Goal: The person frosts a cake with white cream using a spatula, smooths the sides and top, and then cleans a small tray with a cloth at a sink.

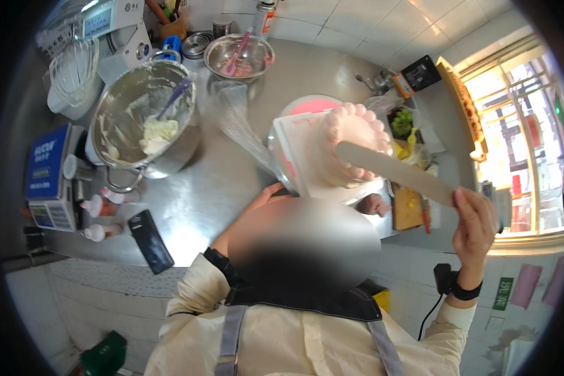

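My right hand (pixel 473 222) is closed round an icing spatula (pixel 404 175). The spatula's long flat blade reaches left, and its tip overlaps the cake in view; I cannot tell whether they touch. The pale pink cake (pixel 332 141) carries a ring of round piped blobs along its top edge. It sits by a white board (pixel 288 135) on a turntable (pixel 323 103) with a pink top. My left hand (pixel 266 199) lies at the turntable's near left rim, fingers partly showing and apart. A blurred patch hides the rest of that hand.
A steel mixing bowl (pixel 100 116) with cream and a purple spatula stands left, near a stand mixer (pixel 109 37). Behind is a small bowl (pixel 210 56) with pink cream. A phone (pixel 150 241) lies front left. Fruit (pixel 402 122) and a cutting board (pixel 407 210) sit right.
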Available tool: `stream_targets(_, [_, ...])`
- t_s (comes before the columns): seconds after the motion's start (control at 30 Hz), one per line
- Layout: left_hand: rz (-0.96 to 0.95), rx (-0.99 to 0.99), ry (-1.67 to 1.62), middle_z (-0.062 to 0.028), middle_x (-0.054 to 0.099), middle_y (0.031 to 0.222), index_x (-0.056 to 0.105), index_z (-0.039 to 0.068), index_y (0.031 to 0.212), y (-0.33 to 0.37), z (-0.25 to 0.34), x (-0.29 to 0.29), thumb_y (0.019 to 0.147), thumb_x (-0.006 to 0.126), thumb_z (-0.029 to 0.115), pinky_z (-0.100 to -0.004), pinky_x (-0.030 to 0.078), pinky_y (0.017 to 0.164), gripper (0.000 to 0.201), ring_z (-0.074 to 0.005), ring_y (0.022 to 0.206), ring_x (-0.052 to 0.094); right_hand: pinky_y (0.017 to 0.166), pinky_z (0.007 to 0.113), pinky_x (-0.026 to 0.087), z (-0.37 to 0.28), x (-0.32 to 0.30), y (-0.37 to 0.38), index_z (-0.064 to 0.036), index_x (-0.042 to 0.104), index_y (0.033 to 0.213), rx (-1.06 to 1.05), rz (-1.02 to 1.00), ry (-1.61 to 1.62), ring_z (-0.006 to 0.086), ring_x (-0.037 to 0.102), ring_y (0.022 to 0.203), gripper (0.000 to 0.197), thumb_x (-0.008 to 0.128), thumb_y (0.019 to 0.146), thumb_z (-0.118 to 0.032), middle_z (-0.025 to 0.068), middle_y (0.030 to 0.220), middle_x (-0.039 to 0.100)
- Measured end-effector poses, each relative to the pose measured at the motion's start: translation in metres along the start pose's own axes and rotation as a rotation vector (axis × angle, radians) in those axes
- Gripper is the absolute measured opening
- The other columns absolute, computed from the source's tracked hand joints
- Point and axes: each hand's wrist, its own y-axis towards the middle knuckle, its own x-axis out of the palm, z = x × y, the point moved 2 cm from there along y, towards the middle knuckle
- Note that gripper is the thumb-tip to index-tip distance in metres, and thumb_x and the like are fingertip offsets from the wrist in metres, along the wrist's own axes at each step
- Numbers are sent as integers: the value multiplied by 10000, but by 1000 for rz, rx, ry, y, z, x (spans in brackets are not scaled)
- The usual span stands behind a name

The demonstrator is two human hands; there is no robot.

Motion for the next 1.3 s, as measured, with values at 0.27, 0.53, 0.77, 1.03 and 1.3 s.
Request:
stream_targets(0.27, [-178,161,123,-104,554,1151,432,85,1261,50,-62,-28,966,286,488,-369,394,987,521,-219,1081,537,590,322,470,-20,-39,98,40,629,891,-643,-210,-292,255,598,708,293,638,600,4,133,836,614])
stream_targets(0.53, [-110,434,129,-75,522,1200,443,58,1261,45,-51,-34,955,255,536,-348,362,1001,598,-181,1089,516,558,276,409,-76,35,145,-32,543,759,-1068,-356,-332,161,512,656,124,611,658,-54,43,725,516])
stream_targets(0.77, [-197,342,214,-140,456,1285,279,39,1383,48,-77,-30,950,221,546,-403,282,1093,669,-242,1222,441,569,281,419,-78,58,157,-42,534,784,-1087,-391,-379,164,517,662,147,603,656,-66,36,730,514])
stream_targets(1.03, [-203,346,219,-124,491,1212,311,50,1360,53,-64,-33,920,250,606,-395,344,1039,712,-235,1151,491,539,285,405,-78,48,148,-29,536,786,-1077,-436,-372,165,507,645,155,607,653,-67,38,706,496])
stream_targets(1.3, [-173,432,135,-84,501,1172,393,53,1300,49,-41,-39,912,280,616,-351,372,984,693,-199,1090,504,519,284,398,-87,44,142,-14,535,757,-1105,-467,-342,165,500,631,148,614,637,-48,46,683,489])
